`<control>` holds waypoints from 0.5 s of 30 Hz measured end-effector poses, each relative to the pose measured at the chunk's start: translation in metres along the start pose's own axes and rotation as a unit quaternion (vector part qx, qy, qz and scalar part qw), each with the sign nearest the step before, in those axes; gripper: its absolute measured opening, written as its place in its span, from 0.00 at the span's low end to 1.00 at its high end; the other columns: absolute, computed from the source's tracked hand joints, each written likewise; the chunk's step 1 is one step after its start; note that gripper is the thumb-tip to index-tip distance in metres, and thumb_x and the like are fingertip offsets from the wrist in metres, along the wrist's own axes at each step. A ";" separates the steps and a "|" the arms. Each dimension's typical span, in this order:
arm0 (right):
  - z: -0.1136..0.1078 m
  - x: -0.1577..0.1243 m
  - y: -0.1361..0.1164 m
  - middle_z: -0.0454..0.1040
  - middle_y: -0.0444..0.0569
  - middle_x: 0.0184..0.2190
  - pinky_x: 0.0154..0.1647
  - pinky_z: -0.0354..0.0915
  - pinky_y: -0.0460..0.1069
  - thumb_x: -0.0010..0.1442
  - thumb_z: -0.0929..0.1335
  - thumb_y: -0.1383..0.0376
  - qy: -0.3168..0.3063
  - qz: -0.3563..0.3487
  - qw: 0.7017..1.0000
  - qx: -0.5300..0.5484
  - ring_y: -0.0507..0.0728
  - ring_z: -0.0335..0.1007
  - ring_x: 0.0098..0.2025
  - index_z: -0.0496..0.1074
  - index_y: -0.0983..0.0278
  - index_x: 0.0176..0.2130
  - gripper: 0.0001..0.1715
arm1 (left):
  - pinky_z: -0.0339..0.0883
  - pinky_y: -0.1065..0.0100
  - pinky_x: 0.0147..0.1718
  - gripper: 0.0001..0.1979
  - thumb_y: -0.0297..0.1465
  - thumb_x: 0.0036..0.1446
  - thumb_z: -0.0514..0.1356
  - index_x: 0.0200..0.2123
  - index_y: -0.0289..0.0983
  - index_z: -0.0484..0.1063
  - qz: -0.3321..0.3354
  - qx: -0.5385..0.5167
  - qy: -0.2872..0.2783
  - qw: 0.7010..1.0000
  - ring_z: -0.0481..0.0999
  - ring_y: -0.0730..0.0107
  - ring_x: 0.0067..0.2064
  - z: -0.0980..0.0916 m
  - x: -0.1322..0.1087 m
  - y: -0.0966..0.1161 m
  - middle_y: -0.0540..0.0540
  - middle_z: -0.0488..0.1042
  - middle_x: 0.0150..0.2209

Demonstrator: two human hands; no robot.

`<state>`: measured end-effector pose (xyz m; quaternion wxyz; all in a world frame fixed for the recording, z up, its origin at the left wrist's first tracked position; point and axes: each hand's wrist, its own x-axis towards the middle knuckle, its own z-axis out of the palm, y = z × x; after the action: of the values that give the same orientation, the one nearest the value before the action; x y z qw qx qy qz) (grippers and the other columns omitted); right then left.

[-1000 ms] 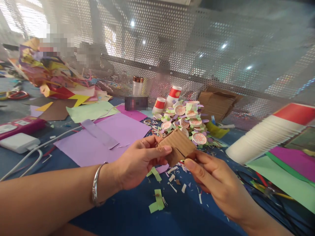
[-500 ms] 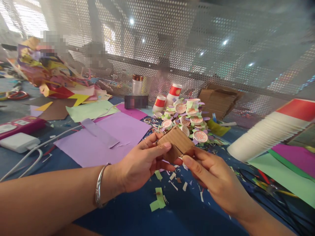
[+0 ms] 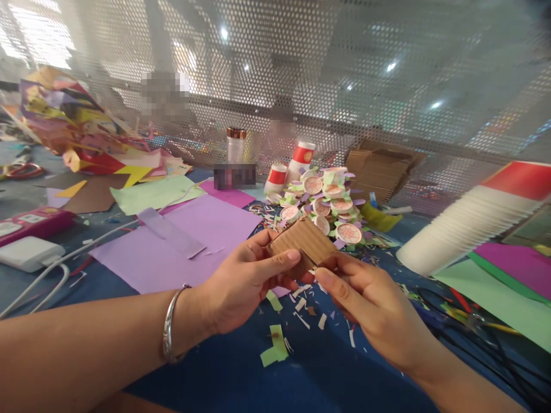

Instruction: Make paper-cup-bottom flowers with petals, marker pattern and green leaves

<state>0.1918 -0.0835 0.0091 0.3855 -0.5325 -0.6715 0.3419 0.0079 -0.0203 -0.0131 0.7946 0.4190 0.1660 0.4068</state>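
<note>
The person's left hand (image 3: 241,278) pinches a small brown corrugated cardboard piece (image 3: 307,236) between thumb and fingers, and the right hand (image 3: 370,298) grips its right-hand corner. The cardboard is held over the dark blue tabletop (image 3: 232,376), in front of a heap of round white red-printed paper discs (image 3: 322,206)

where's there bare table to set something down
The blue tabletop looks bare nearest the wearer, between left forearm and right forearm, this side of the green scraps. It's crowded beyond the cardboard piece with piled printed discs, and rightward with the cup stack.
</note>
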 end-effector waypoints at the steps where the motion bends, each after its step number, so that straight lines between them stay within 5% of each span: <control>1: 0.000 0.000 0.000 0.60 0.40 0.21 0.16 0.48 0.46 0.68 0.66 0.48 0.000 0.003 1.000 0.001 0.49 0.51 0.19 0.75 0.63 0.39 0.21 | 0.69 0.77 0.29 0.10 0.27 0.59 0.68 0.37 0.34 0.68 0.001 0.004 0.001 1.000 0.79 0.75 0.32 0.000 0.000 0.000 0.48 0.78 0.31; 15: 0.000 -0.002 0.002 0.54 0.39 0.18 0.14 0.44 0.46 0.69 0.65 0.46 -0.018 0.016 1.000 0.009 0.49 0.47 0.18 0.77 0.63 0.45 0.25 | 0.66 0.74 0.29 0.15 0.33 0.55 0.71 0.37 0.35 0.69 -0.005 0.052 0.010 0.999 0.79 0.72 0.32 -0.001 0.001 -0.003 0.47 0.78 0.31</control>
<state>0.1929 -0.0851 0.0068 0.3724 -0.5337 -0.6666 0.3634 0.0090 -0.0202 -0.0156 0.7721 0.4546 0.1966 0.3983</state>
